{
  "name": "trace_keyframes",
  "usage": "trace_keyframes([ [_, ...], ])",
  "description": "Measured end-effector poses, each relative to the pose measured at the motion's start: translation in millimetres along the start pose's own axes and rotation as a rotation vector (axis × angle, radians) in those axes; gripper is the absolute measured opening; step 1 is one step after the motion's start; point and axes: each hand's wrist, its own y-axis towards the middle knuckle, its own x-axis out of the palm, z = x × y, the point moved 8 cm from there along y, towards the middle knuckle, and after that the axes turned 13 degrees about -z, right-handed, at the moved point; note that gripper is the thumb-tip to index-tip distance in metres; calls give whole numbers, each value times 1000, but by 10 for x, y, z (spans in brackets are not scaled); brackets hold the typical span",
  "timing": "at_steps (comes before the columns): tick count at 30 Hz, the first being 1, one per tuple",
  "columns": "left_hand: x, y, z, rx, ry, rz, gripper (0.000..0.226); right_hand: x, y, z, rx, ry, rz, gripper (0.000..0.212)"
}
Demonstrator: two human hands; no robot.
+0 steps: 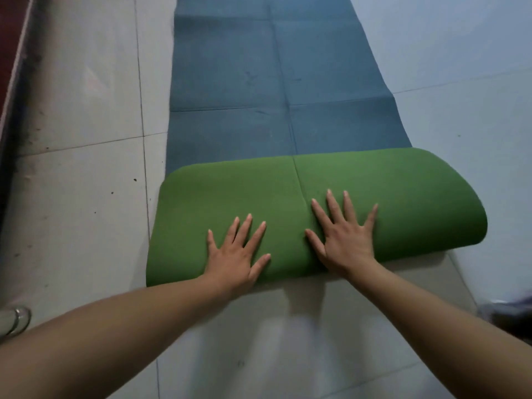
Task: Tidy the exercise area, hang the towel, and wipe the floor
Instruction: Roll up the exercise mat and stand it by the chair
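An exercise mat lies on the tiled floor, blue on its upper face and green underneath. Its near end is rolled into a thick green roll [374, 182] lying across the view. The flat blue part [259, 82] stretches away from me beyond the roll. My left hand [236, 254] lies flat on the roll's near side, fingers spread. My right hand [342, 234] presses flat beside it, slightly farther forward, fingers spread too. Neither hand grips anything. No towel is in view.
Pale floor tiles [80, 211] surround the mat, dirty along the left by a dark red wall base [11, 53]. A shiny metal object [14, 321] shows at the lower left edge. Something dark and blurred [512, 315] sits at the lower right edge.
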Motion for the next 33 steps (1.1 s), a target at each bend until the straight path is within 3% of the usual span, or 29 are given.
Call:
trace_keyframes([
  [8,-82,-122,-16,14,-29,9,65,66,119,0,28,44,-49,74],
  [12,-286,-90,26,143,130,46,60,106,314,-13,45,39,-119,63],
  [15,-276,-24,80,232,225,-15,60,224,325,-21,73,57,-146,62],
  [20,-277,166,157,270,303,-46,62,398,191,101,190,164,-158,61],
  [22,-281,239,165,220,300,-23,59,446,178,151,228,203,-157,61],
  [26,-182,292,229,8,69,27,58,487,193,153,204,248,-157,61],
  [29,-117,320,240,-7,36,63,65,481,189,167,167,268,-140,60],
  [33,-63,309,157,-53,7,95,68,377,191,34,-69,194,-129,64],
])
